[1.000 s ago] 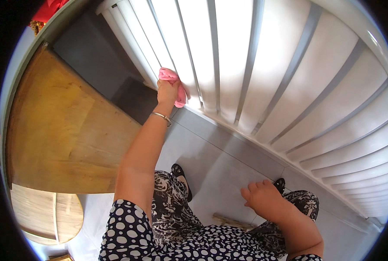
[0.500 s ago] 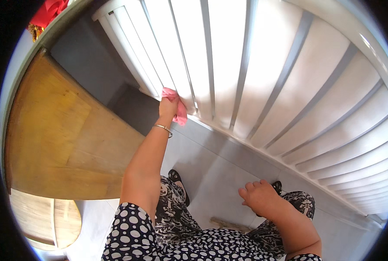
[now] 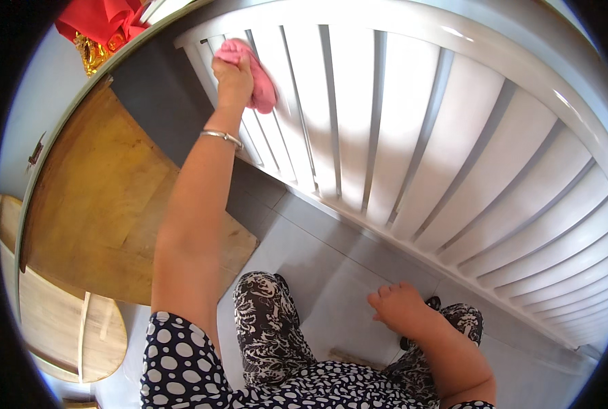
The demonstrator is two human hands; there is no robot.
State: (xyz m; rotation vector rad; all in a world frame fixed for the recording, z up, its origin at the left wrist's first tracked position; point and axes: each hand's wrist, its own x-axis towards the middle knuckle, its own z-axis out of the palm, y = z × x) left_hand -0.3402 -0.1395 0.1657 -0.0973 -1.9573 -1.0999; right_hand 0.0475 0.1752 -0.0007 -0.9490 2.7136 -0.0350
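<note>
My left hand (image 3: 233, 83) is closed around a pink cloth (image 3: 262, 92) and presses it against the white slatted panel (image 3: 355, 116). The cloth lies over the slats near the panel's upper left corner, hanging partly to the right of my fingers. A silver bracelet (image 3: 221, 138) circles my left wrist. Lower right, my right hand (image 3: 401, 308) hovers above the floor near my knee, apart from the panel. Its fingers are loosely bent and a little apart, and nothing shows in them.
A curved yellow-brown wooden board (image 3: 106, 211) stands to the left of my arm. Below it is a round light wooden piece (image 3: 103, 337). Red cloth (image 3: 106, 24) with gold trim sits at the upper left. Grey tiles (image 3: 317, 245) cover the floor.
My left hand has moved the pink cloth up along the slats, from the panel's lower edge toward its top left. The view has shifted slightly; my right hand stays nearly in place.
</note>
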